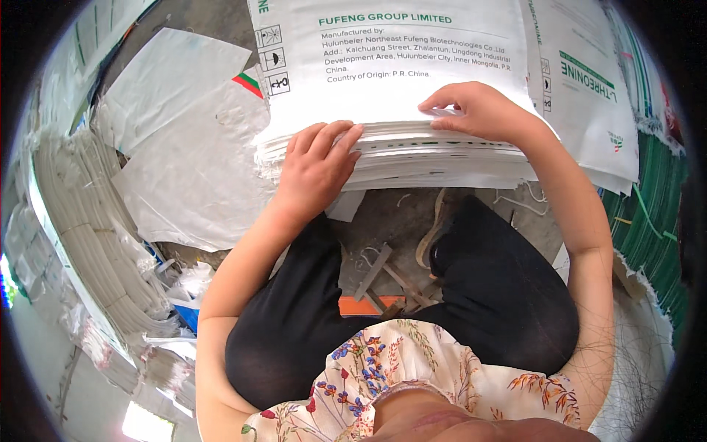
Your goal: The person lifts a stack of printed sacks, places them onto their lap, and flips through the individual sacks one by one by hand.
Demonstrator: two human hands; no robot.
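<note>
Dark grey floor: large white sheets spread at left; small white scrap near middle.

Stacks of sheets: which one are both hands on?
The white printed stack straight ahead; the left hand and right hand touch no other.

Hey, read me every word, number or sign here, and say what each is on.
I won't repeat printed wording, only place it.
Top white sack: green heading, dark readable lines below; boxed signs and green letters along its left side.
White sack at right: large green letters, boxed signs, small red-and-green mark; its lettering is too tiny to read.
Stack edges: dark green marks, too narrow to read.
</note>
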